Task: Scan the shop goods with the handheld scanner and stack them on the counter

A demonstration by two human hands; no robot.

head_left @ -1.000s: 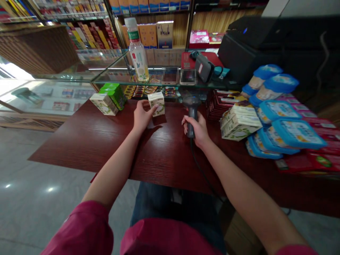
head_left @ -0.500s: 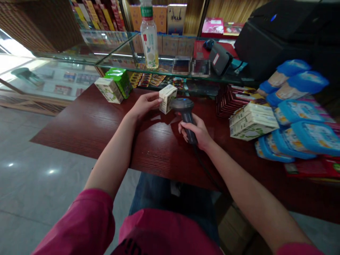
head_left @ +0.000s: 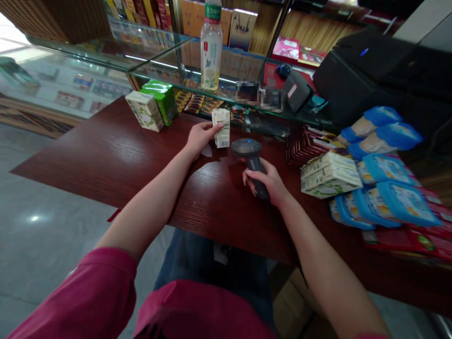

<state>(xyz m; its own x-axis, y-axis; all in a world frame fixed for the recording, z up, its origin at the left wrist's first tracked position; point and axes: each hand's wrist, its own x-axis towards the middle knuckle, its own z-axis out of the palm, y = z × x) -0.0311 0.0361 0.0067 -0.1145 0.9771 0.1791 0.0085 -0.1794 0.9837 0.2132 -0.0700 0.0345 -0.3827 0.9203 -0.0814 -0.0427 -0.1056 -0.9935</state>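
My left hand (head_left: 204,138) grips a small white tissue-like pack (head_left: 221,129) with green print, upright on the dark red wooden counter (head_left: 137,165). A barcode shows on the pack's lower front. Just right of it, my right hand (head_left: 266,181) is wrapped round the handle of a dark grey barcode scanner (head_left: 259,176). The scanner head points toward the pack, a short gap apart. Farther left stand a similar but larger white pack (head_left: 145,112) and a bright green pack (head_left: 163,101), side by side.
To the right lie stacked white packs (head_left: 330,176), dark red boxes (head_left: 305,143) and several blue-lidded packages (head_left: 402,202). A bottle (head_left: 211,52) stands on the glass shelf behind, near a grey device (head_left: 298,92). A black machine (head_left: 370,80) fills the back right.
The left hand has turned the small pack so its barcode side faces me more. The scanner stays in my right hand. The whole view has shifted and tilted slightly.
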